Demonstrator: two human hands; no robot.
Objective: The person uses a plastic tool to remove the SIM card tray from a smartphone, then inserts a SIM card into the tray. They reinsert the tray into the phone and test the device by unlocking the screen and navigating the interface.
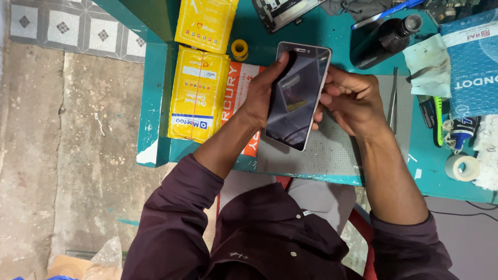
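Observation:
A smartphone (pixel 298 93) with a dark, unlit screen and pale metal edge is held upright above a grey work mat (pixel 337 150). My left hand (pixel 259 96) grips its left edge, thumb near the top corner. My right hand (pixel 350 101) holds the right edge, fingers curled against the side. Both sleeves are dark maroon.
On the teal table (pixel 155 103) lie yellow parcels (pixel 198 93), an orange-and-white packet (pixel 236 91), a small yellow tape roll (pixel 239 49), a black bottle (pixel 384 39), tweezers (pixel 393 101), a white tape roll (pixel 461 167), a dirty cloth (pixel 428 65) and a blue pouch (pixel 474 67). Concrete floor lies left.

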